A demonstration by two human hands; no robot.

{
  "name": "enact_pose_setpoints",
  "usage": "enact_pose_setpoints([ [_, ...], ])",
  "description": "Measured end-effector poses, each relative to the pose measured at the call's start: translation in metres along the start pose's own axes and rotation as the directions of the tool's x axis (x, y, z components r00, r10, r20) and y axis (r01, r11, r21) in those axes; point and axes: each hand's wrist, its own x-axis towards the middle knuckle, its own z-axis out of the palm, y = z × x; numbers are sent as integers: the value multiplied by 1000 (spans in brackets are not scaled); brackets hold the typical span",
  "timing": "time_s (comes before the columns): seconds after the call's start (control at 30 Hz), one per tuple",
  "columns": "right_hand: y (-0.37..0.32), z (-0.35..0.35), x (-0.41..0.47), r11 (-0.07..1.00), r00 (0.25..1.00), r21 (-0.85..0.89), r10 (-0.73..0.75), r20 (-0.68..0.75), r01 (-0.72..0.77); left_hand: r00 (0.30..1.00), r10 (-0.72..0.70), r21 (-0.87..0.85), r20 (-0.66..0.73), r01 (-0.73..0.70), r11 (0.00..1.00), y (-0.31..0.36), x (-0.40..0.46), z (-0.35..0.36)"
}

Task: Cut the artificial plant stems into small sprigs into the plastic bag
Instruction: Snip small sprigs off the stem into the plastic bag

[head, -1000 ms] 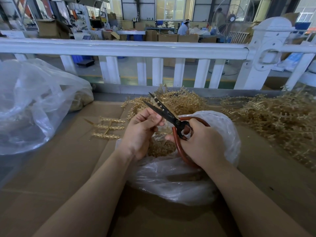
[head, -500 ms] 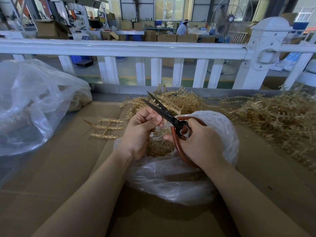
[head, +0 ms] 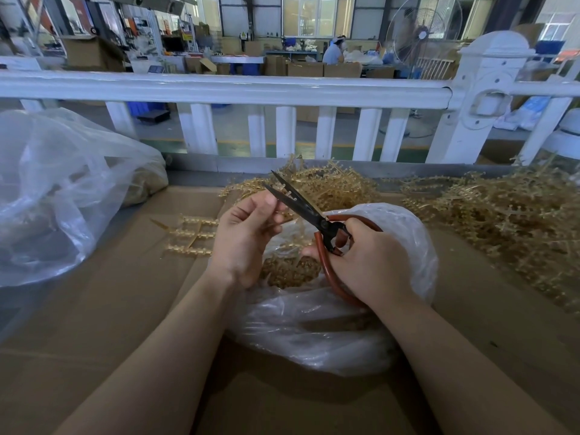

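Right hand [head: 373,259] grips scissors [head: 301,204] by red handles, blades parted. Left hand [head: 244,233] pinches a stem [head: 284,215] at the blades, above the open bag [head: 314,328] holding cut sprigs [head: 288,271]. Uncut stems [head: 502,221] piled right on bench [head: 110,309].

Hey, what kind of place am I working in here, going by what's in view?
Probably a factory or packing workshop: stacked cardboard boxes and a big industrial fan fill the hall behind the white railing, and heaps of golden artificial plant stems cover the bench.
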Motion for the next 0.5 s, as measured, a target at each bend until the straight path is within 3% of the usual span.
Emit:
enact_pose_setpoints([
  [0.5,-2,-3,0,999,998,41,-28,51,26,994,-31,102,102,21,995,-1,-1,0],
])
